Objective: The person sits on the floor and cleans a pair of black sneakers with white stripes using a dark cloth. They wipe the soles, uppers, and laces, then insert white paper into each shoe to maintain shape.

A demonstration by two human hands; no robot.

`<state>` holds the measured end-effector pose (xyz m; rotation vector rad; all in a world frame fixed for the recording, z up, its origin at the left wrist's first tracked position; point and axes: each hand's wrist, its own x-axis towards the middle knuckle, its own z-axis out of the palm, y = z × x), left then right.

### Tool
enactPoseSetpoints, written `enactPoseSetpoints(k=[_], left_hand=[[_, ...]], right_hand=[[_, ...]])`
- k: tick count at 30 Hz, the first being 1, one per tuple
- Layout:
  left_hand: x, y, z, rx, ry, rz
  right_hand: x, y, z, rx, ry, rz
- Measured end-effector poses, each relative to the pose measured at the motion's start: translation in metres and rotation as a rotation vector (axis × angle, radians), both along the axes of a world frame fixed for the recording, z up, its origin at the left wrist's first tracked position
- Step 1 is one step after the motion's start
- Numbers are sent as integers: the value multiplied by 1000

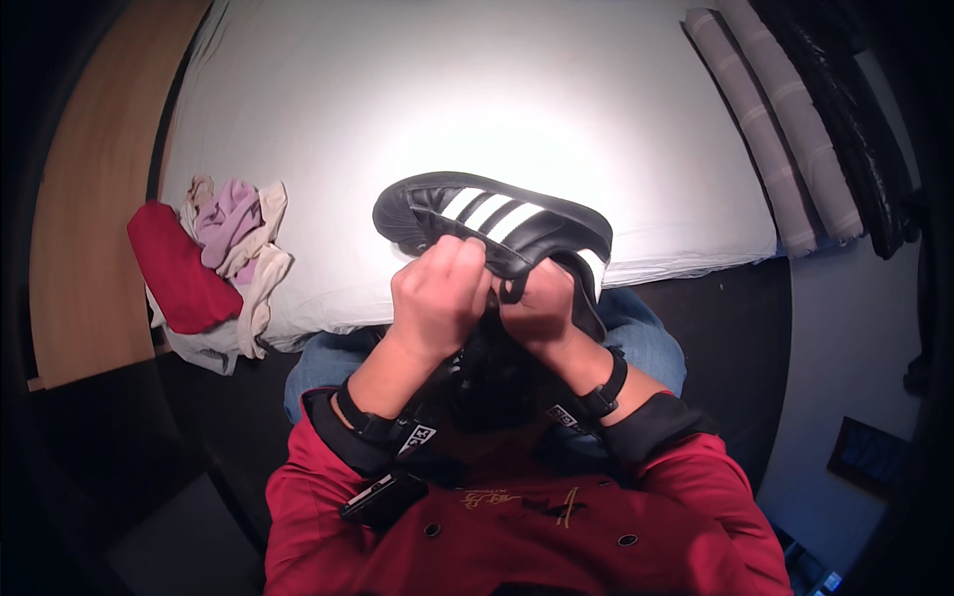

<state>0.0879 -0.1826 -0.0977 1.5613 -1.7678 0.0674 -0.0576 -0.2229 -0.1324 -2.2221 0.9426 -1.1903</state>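
A black leather sneaker with white side stripes and a white heel patch is tilted on its side above the edge of the bed, its toe to the left. My left hand is closed at the shoe's lacing side, near the middle; its fingertips are hidden. At the ankle opening, my right hand grips the shoe, with its fingers partly covered by the collar. A black loop, perhaps of lace, shows between the two hands. What each finger pinches cannot be made out.
A white-sheeted bed lies before me. Crumpled cream and lilac cloths and a folded red cloth lie at its left corner. Rolled grey checked fabric runs along the right side. A wooden board borders the left.
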Motion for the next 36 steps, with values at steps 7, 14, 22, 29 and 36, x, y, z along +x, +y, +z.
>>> enactPoseSetpoints(k=[7, 14, 22, 29, 36], left_hand=[[-13, 46, 2, 55, 20, -99], [-45, 130, 4, 72, 191, -112], [-85, 162, -14, 326, 912, -181], [-71, 152, 4, 555, 1476, -499], [-59, 137, 3, 807, 1268, -350]], right_hand=[[-27, 42, -8, -59, 66, 9], [-63, 122, -14, 129, -61, 143], [-82, 158, -25, 229, -46, 43], [-92, 140, -3, 762, -104, 105], [-86, 141, -35, 860, -132, 117]])
